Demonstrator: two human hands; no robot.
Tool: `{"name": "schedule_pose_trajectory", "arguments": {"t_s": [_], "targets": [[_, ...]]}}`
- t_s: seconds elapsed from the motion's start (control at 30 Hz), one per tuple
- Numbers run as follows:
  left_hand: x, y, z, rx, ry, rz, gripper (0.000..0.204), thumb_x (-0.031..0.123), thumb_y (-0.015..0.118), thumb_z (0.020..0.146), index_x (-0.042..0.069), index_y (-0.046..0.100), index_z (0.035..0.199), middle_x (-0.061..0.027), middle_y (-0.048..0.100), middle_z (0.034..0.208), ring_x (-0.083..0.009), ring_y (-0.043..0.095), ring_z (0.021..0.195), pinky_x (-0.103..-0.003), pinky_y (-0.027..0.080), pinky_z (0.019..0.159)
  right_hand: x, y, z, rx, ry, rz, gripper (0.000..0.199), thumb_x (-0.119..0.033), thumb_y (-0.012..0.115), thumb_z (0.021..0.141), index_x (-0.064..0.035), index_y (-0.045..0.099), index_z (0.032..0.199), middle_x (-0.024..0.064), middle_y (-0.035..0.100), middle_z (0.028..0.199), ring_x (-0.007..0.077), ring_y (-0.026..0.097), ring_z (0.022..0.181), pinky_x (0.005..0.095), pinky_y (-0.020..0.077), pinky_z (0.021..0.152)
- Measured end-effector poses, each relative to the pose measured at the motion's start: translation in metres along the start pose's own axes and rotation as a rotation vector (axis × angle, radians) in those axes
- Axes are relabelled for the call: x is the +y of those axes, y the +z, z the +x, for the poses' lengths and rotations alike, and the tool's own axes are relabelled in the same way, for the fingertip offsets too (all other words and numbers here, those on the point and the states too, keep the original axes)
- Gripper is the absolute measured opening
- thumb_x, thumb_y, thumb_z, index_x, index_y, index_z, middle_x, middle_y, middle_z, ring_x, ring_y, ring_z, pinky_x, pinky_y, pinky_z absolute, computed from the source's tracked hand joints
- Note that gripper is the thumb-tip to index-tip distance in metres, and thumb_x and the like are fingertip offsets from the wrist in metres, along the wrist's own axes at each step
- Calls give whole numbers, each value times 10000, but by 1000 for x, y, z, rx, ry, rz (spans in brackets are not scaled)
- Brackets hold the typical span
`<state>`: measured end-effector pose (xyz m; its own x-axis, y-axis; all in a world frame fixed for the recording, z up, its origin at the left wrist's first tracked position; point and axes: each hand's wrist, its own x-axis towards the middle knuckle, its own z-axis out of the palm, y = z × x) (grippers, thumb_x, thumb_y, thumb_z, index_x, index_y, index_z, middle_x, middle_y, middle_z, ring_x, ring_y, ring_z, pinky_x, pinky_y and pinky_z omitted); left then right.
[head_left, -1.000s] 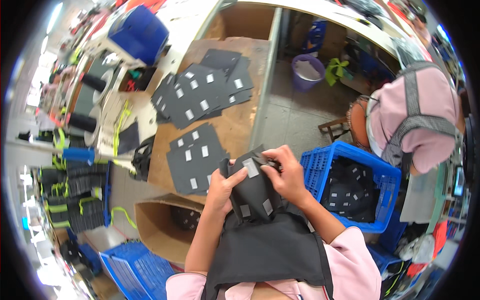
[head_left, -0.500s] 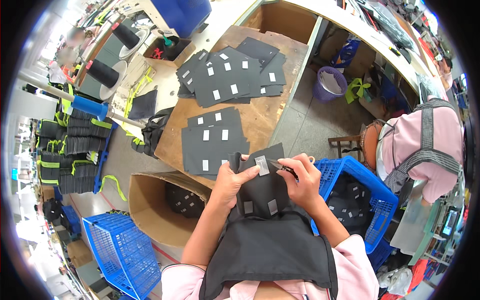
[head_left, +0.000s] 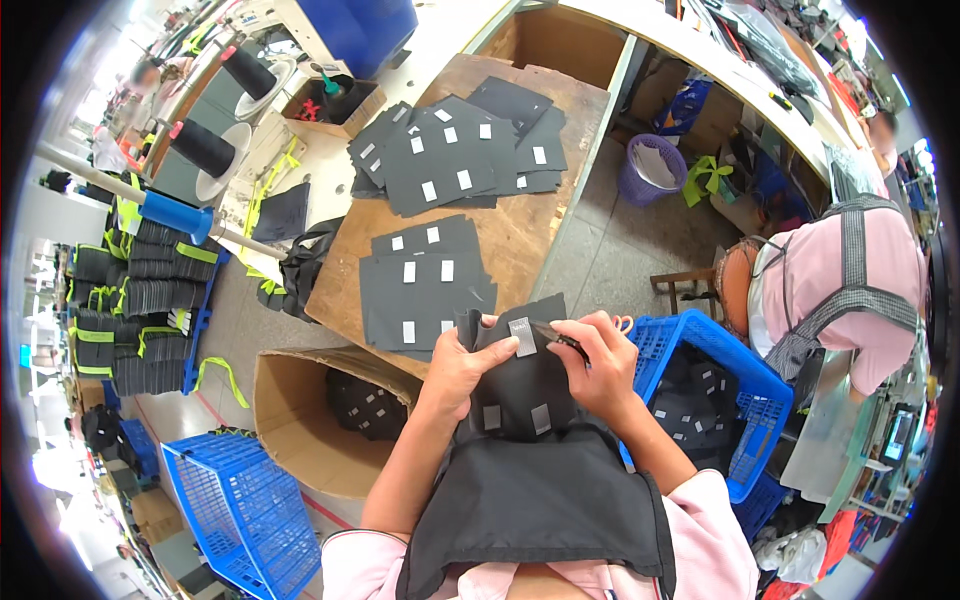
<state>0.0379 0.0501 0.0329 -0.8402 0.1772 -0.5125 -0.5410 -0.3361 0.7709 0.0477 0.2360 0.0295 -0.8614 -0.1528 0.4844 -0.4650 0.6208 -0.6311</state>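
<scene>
My left hand is closed on a dark grey fabric piece held above my lap. Its thumb presses beside a pale grey patch near the piece's upper edge. Two more pale patches sit lower on the same piece. My right hand grips small dark scissors, their tip lying close to the top patch. An orange finger ring shows behind the knuckles. My fingers hide much of the tool. A black apron covers my front below the piece.
Patched dark pieces lie in piles on the wooden board ahead. A cardboard box stands at left, a blue crate at right, both holding dark pieces. Another blue crate is lower left. A co-worker sits at right.
The scissors and my right hand have shifted slightly on the piece near the top patch. My left hand keeps its hold. The whole view has moved a little.
</scene>
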Motion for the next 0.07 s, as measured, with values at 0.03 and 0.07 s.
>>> {"name": "schedule_pose_trajectory", "arguments": {"t_s": [0.03, 0.07], "targets": [[3, 1, -2, -7, -15, 6, 358, 56, 751, 752, 30, 537, 1037, -67, 643, 901, -121, 617, 794, -256, 499, 730, -1, 1, 0, 44, 36, 48, 241, -80, 704, 714, -91, 619, 939, 64, 553, 767, 247, 567, 626, 335, 434, 544], [4, 0, -3, -2, -11, 2, 358, 56, 751, 752, 30, 537, 1037, -67, 643, 901, -121, 617, 794, -256, 499, 730, 0, 2, 1, 5, 26, 65, 284, -23, 723, 691, -76, 637, 956, 66, 565, 762, 200, 542, 581, 299, 427, 533]]}}
